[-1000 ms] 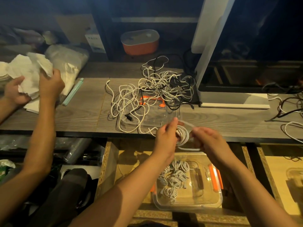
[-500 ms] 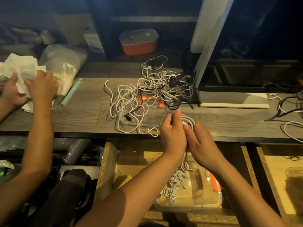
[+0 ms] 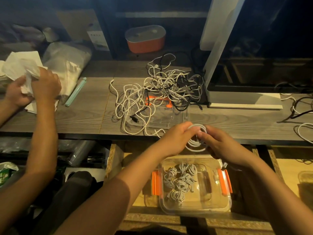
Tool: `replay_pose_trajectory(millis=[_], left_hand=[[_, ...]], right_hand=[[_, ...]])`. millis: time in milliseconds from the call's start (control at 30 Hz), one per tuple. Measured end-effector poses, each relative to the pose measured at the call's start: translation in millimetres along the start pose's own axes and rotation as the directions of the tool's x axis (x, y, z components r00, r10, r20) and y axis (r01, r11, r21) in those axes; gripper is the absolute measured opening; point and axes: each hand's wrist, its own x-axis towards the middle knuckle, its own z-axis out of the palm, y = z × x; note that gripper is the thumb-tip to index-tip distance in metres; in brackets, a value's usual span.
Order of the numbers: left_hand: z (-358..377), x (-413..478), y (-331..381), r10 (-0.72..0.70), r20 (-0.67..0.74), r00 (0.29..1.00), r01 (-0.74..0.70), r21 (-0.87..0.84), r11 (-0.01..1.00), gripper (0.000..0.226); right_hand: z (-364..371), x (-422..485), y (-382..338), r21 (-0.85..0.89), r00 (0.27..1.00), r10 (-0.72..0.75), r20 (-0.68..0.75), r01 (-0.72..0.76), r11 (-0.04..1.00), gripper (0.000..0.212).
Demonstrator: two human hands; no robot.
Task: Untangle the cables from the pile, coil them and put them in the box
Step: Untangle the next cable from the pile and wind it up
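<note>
Holding a coiled white cable [image 3: 196, 144] in the air between both hands, just over the front edge of the table [image 3: 84, 119], right of its middle. Pinching the coil's upper left with the thumb and curled fingers of the left hand [image 3: 176, 138]. Gripping the coil's right side with the right hand [image 3: 221, 146], wrapping its fingers round the strands and bringing its fingertips close to those of the left hand near the top. Standing the coil roughly upright, with its loops facing the camera.

Looking down past the coil at the clear box [image 3: 213, 199], lidless, with orange clips on its left and right walls, resting on a lower wooden board below the table's front edge. Storing a heap of small coiled cables [image 3: 179, 182] in the left half of that box, well apart from the coil in the hands.

Facing the pile [image 3: 160, 87] of tangled white, grey and black cables at the middle of the table, reaching toward the back edge and draping over a clear lid [image 3: 171, 119] with an orange clip.

Sharing the table with a second person's hands [image 3: 45, 85] at the left edge, clutching crumpled white paper [image 3: 18, 67] near a mint-green stick [image 3: 76, 92]. Also taking in an orange tub [image 3: 145, 41] with a grey top beyond the back edge, a white stand base [image 3: 243, 103] just right of the pile, and more loose cables [image 3: 301, 114] at the right edge
</note>
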Motion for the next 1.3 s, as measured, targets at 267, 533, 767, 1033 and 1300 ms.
replay_pose_trajectory(millis=[267,533,767,1033,1300], left_hand=[[16.0,0.6,-11.9,-0.136,-0.318,0.938,-0.005,-0.407,0.914,0.029],[24.5,-4.4,-16.8,0.065,-0.364,0.929,-0.081,-0.027,0.996,0.026],[26.8,-2.2,-14.2,0.199,-0.365,0.91,-0.146,0.169,0.975,0.031],[15.0,-2.4,-4.2,-0.132,0.136,0.982,0.176,-0.394,0.902,0.015],[12.2,2.4,-11.6,-0.212,0.116,0.97,0.234,-0.231,0.944,0.02]], right_hand=[[-15.2,-0.1,14.0,0.131,0.994,0.063,-0.086,-0.052,0.99,0.031],[-20.1,10.1,4.9,-0.207,1.0,0.017,-0.016,-0.02,0.978,0.019],[-14.2,15.4,2.1,-0.065,1.0,-0.016,-0.019,0.015,0.998,0.016],[-18.0,14.2,5.7,-0.408,0.999,-0.024,0.043,0.04,0.912,0.012],[-15.7,13.6,3.3,-0.411,0.999,0.002,0.038,0.014,0.912,0.009]])
